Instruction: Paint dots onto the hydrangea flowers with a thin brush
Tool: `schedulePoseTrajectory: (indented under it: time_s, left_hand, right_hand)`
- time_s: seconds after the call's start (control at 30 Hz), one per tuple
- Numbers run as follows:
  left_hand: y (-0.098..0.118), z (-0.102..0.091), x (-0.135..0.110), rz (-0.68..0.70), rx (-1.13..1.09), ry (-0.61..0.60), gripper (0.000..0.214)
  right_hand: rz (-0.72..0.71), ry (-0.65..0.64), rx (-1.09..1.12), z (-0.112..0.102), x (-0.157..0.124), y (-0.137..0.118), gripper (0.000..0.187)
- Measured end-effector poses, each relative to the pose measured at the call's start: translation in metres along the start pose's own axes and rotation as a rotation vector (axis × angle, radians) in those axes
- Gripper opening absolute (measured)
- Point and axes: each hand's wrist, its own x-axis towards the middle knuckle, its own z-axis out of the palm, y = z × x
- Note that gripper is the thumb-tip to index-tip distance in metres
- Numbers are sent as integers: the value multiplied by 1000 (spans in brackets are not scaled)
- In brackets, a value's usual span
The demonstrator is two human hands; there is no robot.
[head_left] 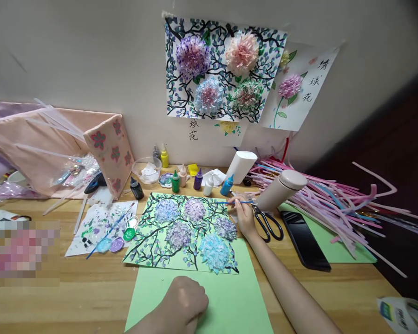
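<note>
In the head view, my right hand (244,214) pinches a thin blue paintbrush (224,202), its tip at the upper right part of the flower picture (145,253). That picture has black branches, small purple and green dabs, and several raised fluffy flowers in blue, lilac and purple. A bright blue flower (215,253) is at its lower right. My left hand (186,297) is curled into a fist over the plain green sheet (244,297), just below the picture; no object shows in it.
Paint bottles (175,182) line the back. Black scissors (266,225), a phone (304,241), a beige bottle (282,188) and pink fuzzy stems (334,199) are at right. At left are a paint-stained paper (87,227), another brush (107,235) and a pink box (107,153).
</note>
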Motion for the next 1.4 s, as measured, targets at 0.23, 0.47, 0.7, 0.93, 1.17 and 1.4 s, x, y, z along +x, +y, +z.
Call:
schedulePoseTrajectory:
  time_s: [0.23, 0.47, 0.7, 0.93, 1.17, 1.4]
  left_hand:
    - [1, -6, 1, -33, -29, 13, 16]
    - [2, -7, 1, -39, -95, 38, 17]
    - [-1, 2, -8, -6, 43, -26, 17]
    - [4, 11, -9, 106, 378, -463, 27]
    - [15, 4, 4, 123, 438, -417, 19]
    - [1, 7, 7, 59, 354, -494, 28]
  right_hand:
    - [-2, 13, 67, 0, -1, 4, 28]
    - [29, 89, 111, 0, -3, 6, 28]
    - [-15, 144, 84, -1, -3, 18, 30]
    - [-205, 142, 84, 4, -8, -47, 25]
    - [-514, -543, -18, 99, -47, -170, 15]
    - [-465, -768, -89, 180, -50, -193, 15]
